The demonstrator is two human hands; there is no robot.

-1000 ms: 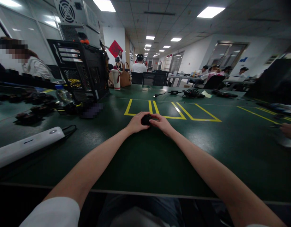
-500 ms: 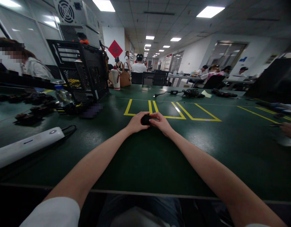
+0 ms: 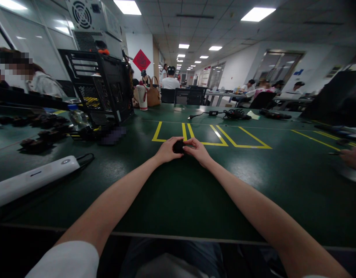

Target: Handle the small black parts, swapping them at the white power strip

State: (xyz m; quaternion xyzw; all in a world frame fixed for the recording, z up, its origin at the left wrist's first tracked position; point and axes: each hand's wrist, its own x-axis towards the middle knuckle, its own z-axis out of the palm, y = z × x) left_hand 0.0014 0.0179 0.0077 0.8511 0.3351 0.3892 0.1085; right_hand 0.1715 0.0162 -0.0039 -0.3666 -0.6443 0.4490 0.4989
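Observation:
Both my arms reach out over a dark green table. My left hand and my right hand meet in the middle, fingers curled round a small black object held between them. The object rests on or just above the table, right in front of the yellow tape boxes. Most of the object is hidden by my fingers, so I cannot make out what it is.
A white power strip lies at the left. Behind it are small black parts and an open black computer case. Cables and adapters lie at the back. Another person's hand rests at the right edge.

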